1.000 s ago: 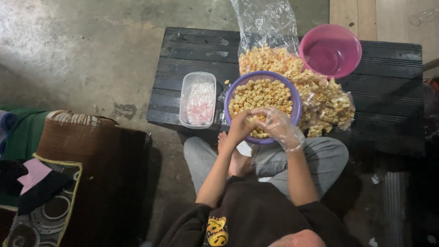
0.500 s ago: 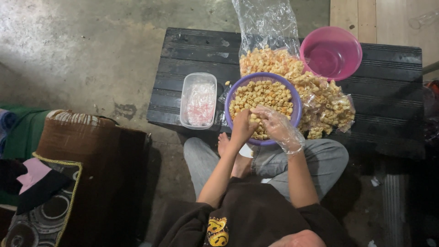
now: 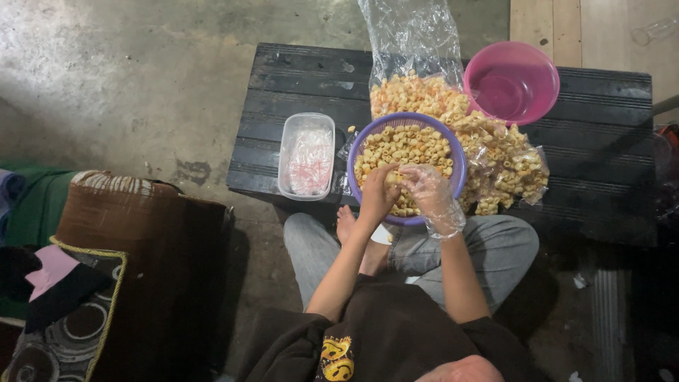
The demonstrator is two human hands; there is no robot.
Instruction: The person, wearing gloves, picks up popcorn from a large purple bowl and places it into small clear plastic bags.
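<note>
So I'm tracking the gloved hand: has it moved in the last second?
Yes. The right hand has shifted slightly further over the purple bowl, toward its middle.

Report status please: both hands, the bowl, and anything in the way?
Left hand bare, right hand in clear glove, both in purple bowl of snacks. Snack bag touches bowl. Grip unclear.
</note>
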